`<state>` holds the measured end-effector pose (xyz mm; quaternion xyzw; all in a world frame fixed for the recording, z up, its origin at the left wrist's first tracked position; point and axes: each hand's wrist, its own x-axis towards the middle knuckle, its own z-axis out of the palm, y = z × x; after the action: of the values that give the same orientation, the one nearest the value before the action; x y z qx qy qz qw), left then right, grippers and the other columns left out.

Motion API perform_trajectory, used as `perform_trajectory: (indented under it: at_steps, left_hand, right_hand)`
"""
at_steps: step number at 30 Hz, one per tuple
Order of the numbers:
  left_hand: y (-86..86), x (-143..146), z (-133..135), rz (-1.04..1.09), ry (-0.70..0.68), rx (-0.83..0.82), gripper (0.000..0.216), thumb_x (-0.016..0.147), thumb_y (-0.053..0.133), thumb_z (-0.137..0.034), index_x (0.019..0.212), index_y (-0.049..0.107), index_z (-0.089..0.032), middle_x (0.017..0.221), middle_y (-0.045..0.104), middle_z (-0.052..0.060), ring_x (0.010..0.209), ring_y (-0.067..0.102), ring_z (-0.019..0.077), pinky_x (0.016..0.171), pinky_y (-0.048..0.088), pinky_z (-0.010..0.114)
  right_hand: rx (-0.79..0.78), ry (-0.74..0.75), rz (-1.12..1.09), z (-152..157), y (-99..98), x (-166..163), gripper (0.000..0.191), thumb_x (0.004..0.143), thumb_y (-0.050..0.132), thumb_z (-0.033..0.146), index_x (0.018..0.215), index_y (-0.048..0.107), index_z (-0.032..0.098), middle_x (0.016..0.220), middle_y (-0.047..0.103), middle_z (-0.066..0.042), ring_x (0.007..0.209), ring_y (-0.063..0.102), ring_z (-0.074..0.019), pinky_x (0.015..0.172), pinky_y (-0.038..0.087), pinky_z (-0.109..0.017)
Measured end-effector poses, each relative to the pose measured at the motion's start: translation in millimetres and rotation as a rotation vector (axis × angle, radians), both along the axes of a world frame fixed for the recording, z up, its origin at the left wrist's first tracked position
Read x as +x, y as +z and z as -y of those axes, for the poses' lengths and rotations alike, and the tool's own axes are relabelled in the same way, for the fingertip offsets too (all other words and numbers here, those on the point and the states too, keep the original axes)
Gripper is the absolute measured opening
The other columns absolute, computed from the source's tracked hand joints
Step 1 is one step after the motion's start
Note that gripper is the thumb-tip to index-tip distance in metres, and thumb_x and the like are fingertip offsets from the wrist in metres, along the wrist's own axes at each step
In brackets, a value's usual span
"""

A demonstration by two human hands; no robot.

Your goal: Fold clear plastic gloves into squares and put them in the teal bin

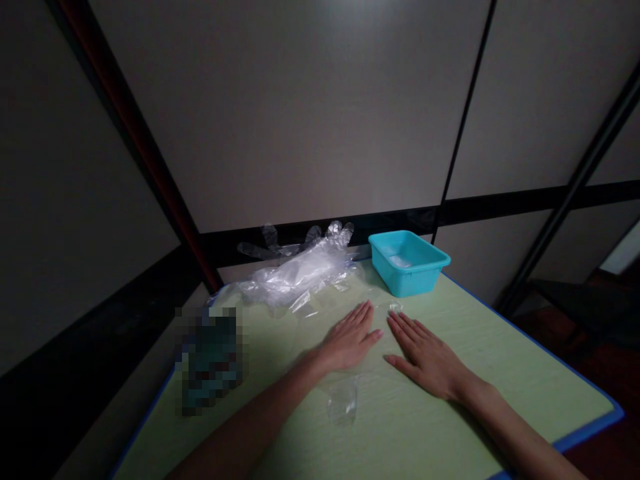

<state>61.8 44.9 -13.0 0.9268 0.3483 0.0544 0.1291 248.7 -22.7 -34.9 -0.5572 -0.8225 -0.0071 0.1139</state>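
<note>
**On the green surface (525, 380), palms down by some clear plastic film (343, 403)**

So my left fingers (357, 319) are lying flat, side by side, thumb poking out. Right fingers (406, 327), same deal, near the left ones but not touching. Neither set's clamped on anything. The film's spread around and between them, edges too faint to trace. Beyond that there's a crumpled heap of clear plastic gloves (300, 270), with a turquoise tub (413, 283) to its right.

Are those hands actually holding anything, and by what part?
Nothing is held: the left hand and right hand lie flat, palms down, at a thin piece of clear plastic on the table.
</note>
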Motion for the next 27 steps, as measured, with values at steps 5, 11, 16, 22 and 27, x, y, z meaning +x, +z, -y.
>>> perform_trajectory:
  at_steps: [5,11,16,22,27]
  left_hand:
    - [-6.1,-42,-14,-0.044,0.03,0.1,0.064,0.088,0.011,-0.051,0.134,0.017,-0.007,0.141,0.012,0.011,0.13,0.007,0.015,0.105,0.011,0.029]
    - [-7.8,-54,-12,-0.08,-0.038,0.179,0.064,0.087,0.015,-0.052,0.134,0.017,-0.008,0.141,0.012,0.012,0.13,0.007,0.0166,0.104,0.012,0.031]
    - [-5.4,-54,-3,-0.089,-0.097,0.17,0.065,0.086,0.017,-0.053,0.134,0.016,-0.009,0.141,0.01,0.011,0.13,0.006,0.0173,0.104,0.013,0.031]
    - [0.6,-52,5,-0.088,-0.106,0.156,0.063,0.087,0.018,-0.052,0.134,0.017,-0.01,0.141,0.011,0.011,0.13,0.005,0.0173,0.104,0.012,0.032]
    - [5.5,-52,8,-0.083,-0.108,0.146,0.061,0.087,0.022,-0.049,0.133,0.018,-0.009,0.141,0.013,0.012,0.13,0.007,0.0174,0.104,0.014,0.031]
  right_hand:
    - [-0.025,0.006,-0.044,1,3.5,-1,0.071,0.082,0.028,0.057,0.135,0.02,0.011,0.14,0.016,-0.011,0.128,0.015,-0.0237,0.104,0.019,-0.041]
    - [-0.045,0.026,-0.261,6,8.9,8,0.062,0.086,0.03,0.049,0.137,0.01,0.019,0.141,0.013,-0.006,0.128,0.015,-0.0217,0.104,0.016,-0.044]
    - [-0.064,0.12,-0.341,-4,27.3,9,0.056,0.088,0.029,0.044,0.136,0.013,0.022,0.142,0.011,-0.003,0.129,0.013,-0.0203,0.105,0.016,-0.042]
    - [-0.193,0.201,-0.116,-40,30.1,-5,0.067,0.085,0.025,0.054,0.136,0.014,0.01,0.141,0.009,-0.01,0.129,0.01,-0.0199,0.105,0.015,-0.037]
    - [-0.151,0.094,-0.018,-51,12.2,1,0.067,0.085,0.019,0.055,0.135,0.016,0.011,0.14,0.014,-0.011,0.128,0.011,-0.0193,0.105,0.015,-0.039]
